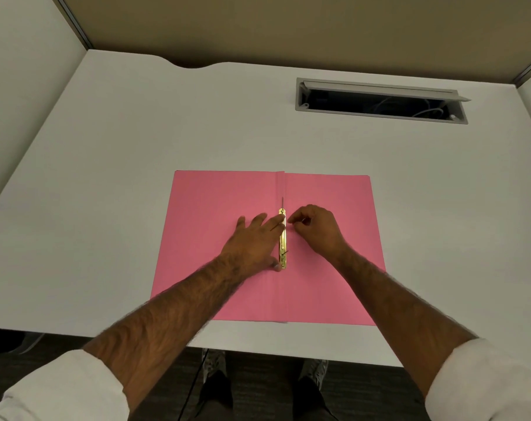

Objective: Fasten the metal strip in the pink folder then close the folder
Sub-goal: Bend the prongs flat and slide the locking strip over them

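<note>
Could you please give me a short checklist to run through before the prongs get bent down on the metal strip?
1. Pink folder lies open and flat on the desk: ok.
2. Metal strip sits along the crease: ok.
3. Left hand steadies the strip: ok.
4. Right hand has fingertips beside the strip: ok.
5. Far prong stands up past the strip's end, not yet folded: not ok.
6. Sliders locked: cannot tell.
</note>
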Demonstrator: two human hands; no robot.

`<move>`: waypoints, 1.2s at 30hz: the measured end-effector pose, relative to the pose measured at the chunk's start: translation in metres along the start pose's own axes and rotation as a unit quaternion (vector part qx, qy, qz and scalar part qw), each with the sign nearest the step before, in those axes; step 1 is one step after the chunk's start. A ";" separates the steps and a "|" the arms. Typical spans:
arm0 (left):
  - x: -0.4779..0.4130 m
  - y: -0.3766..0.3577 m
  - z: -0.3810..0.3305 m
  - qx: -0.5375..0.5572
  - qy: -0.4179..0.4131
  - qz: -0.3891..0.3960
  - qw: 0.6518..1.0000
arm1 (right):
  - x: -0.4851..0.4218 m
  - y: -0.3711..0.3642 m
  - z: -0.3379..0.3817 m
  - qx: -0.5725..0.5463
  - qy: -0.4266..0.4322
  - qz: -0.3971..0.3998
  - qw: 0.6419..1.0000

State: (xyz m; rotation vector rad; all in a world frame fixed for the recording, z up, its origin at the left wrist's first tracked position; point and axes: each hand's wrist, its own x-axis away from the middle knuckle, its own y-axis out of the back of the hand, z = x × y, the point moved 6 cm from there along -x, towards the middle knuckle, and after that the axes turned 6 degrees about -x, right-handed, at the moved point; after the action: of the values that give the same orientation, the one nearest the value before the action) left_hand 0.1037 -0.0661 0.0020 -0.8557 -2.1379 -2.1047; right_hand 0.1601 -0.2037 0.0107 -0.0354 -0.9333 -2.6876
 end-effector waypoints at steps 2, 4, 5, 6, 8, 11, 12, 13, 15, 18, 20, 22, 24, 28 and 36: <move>-0.002 0.002 0.001 0.009 0.003 -0.003 1.000 | 0.019 -0.004 0.000 0.001 0.024 0.021 0.999; -0.005 0.005 0.002 0.014 0.003 -0.005 1.000 | 0.036 -0.008 0.002 0.021 0.062 0.040 0.997; -0.006 0.006 0.002 0.014 0.002 -0.007 1.000 | 0.043 -0.010 0.004 0.032 0.084 0.046 0.995; -0.007 0.008 0.003 0.013 0.001 -0.011 1.000 | 0.049 -0.010 0.006 0.039 0.105 0.048 0.992; -0.010 0.011 0.004 0.005 -0.002 -0.016 1.000 | 0.056 -0.009 0.009 0.037 0.129 0.046 0.990; -0.013 0.015 0.004 0.004 -0.002 -0.011 1.000 | 0.057 -0.005 0.013 0.030 0.139 0.034 0.989; -0.014 0.016 0.004 0.003 -0.002 -0.009 1.000 | 0.056 -0.004 0.014 0.035 0.145 0.031 0.988; -0.015 0.017 0.003 0.002 -0.001 -0.007 1.000 | 0.057 -0.003 0.017 0.044 0.156 0.030 0.986; -0.015 0.017 0.003 0.004 -0.001 -0.006 1.000 | 0.059 -0.003 0.022 0.063 0.180 0.033 0.981; -0.015 0.016 0.003 0.005 -0.003 -0.002 1.000 | 0.062 -0.003 0.023 0.063 0.180 0.049 0.980; -0.015 0.017 0.002 0.000 -0.002 0.001 1.000 | 0.062 0.000 0.020 0.065 0.168 0.057 0.982; -0.016 0.017 0.002 -0.005 -0.002 0.003 1.000 | 0.059 0.003 0.018 0.067 0.159 0.067 0.983; -0.017 0.018 0.002 -0.009 -0.002 0.002 1.000 | 0.059 0.003 0.020 0.076 0.169 0.079 0.979; -0.017 0.015 0.003 -0.014 -0.004 -0.008 1.000 | 0.064 -0.007 0.023 0.142 0.200 0.106 0.964; -0.017 0.013 0.004 -0.010 -0.009 -0.023 1.000 | 0.078 -0.014 0.010 0.083 0.181 0.009 0.980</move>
State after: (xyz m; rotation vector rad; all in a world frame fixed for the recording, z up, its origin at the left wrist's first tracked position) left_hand 0.1252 -0.0695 0.0073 -0.8379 -2.1708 -2.1514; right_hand 0.0806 -0.2081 0.0189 0.4624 -1.0238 -2.4686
